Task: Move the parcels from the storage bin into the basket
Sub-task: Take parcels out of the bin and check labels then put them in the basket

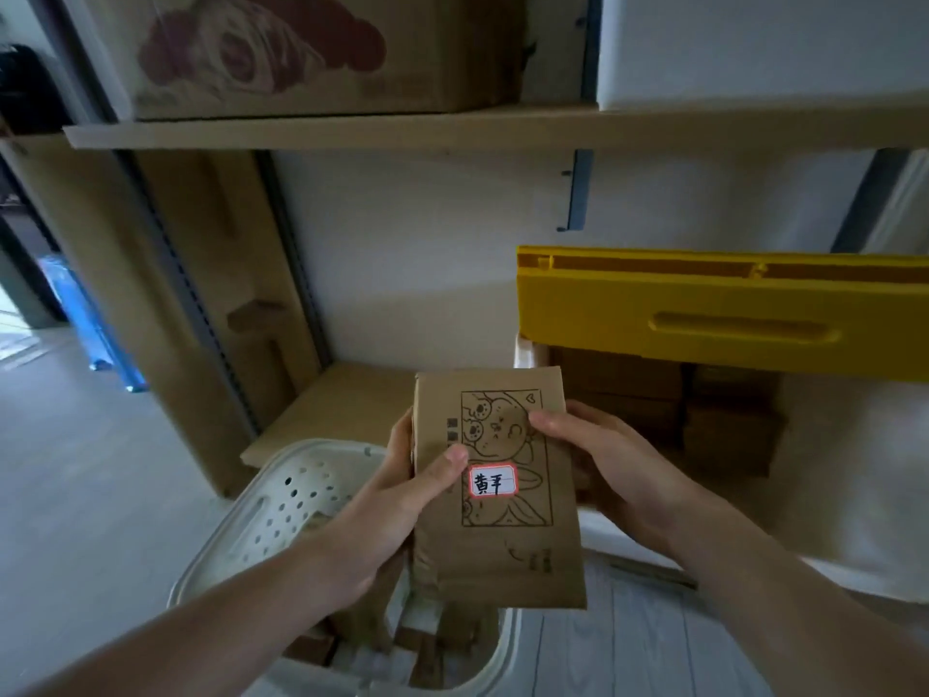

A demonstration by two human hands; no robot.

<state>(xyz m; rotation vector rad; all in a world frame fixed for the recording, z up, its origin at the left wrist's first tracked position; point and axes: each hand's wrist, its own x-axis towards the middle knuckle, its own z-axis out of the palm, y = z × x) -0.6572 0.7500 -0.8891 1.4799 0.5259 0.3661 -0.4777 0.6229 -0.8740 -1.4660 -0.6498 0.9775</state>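
Left thumb [455, 457] pressed flat on the front of a brown cardboard parcel [507, 555], just left of a small white sticker [493, 481] with a red border and handwritten characters; other left fingers curled round the parcel's left edge and out of sight behind it. Right thumb [548, 424] laid across the front near the upper right edge, remaining right fingers wrapped behind the right side. Left hand [387, 515] and right hand [618, 470] thus both gripping the same parcel, one on each long side. Parcel held upright in mid-air, tilted slightly, printed with a line drawing of cartoon animals inside a frame.

Directly below, at 6 o'clock from the parcel, a white perforated basket [281, 500] standing on the floor, with several brown parcels [311, 646] already lying inside. At 2 o'clock from the held parcel, a white storage bin [854, 470] with a yellow lid [729, 314] flipped up, more brown boxes [729, 425] stacked inside behind the open front. Bin sitting on a low wooden shelf [347, 399], which reaches out at 10 o'clock from the parcel.

At 12 o'clock, an upper wooden shelf [352, 128] carrying a large cardboard box [301, 47] with a red print, and beside it at 1 o'clock a white container [754, 42]. Pale floorboards [643, 646] at 5 o'clock.
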